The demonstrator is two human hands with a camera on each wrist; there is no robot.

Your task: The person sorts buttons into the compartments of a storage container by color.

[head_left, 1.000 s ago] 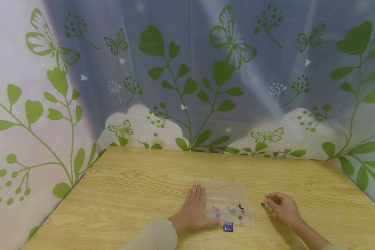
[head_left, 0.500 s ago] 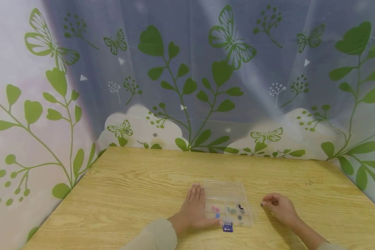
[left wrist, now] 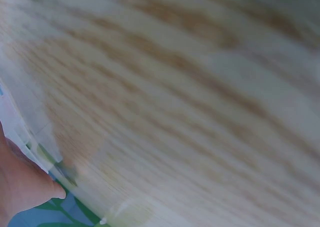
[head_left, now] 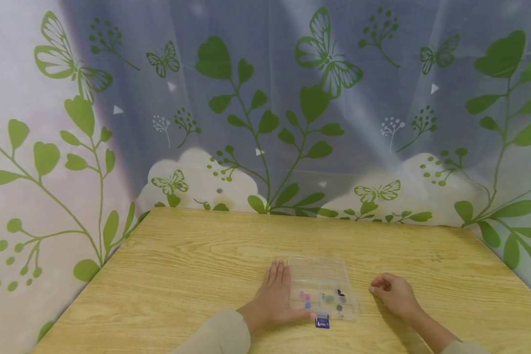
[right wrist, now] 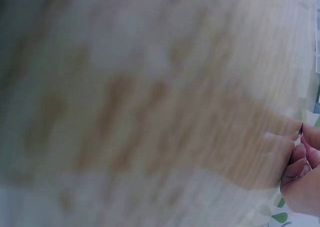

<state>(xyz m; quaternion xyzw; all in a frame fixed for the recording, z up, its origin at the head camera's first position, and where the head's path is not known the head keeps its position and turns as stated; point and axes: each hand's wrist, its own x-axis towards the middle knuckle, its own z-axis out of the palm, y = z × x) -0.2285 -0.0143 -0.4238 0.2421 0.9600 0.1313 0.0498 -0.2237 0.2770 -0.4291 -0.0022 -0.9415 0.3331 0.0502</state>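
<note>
A clear plastic box (head_left: 318, 270) lies on the table with its lid folded back; its compartments hold small pink pieces (head_left: 305, 296), a light blue piece (head_left: 308, 305), greenish pieces (head_left: 328, 298) and dark discs (head_left: 339, 308). My left hand (head_left: 272, 297) lies flat along the box's left side, fingers straight, thumb stretched along the front edge. By the thumb tip is a dark blue square piece (head_left: 322, 321). To the right of the box, my right hand (head_left: 396, 295) pinches a small dark disc (right wrist: 301, 129) between thumb and forefinger, mostly hidden by the fingertips.
The wood-grain table (head_left: 203, 246) extends behind and to both sides of the box. A curtain (head_left: 265, 123) printed with green leaves and butterflies hangs along the back and sides.
The small dark disc showed at my right fingertips a second ago; now the fingers cover it in the head view. The right hand has shifted slightly left. The left hand stays put.
</note>
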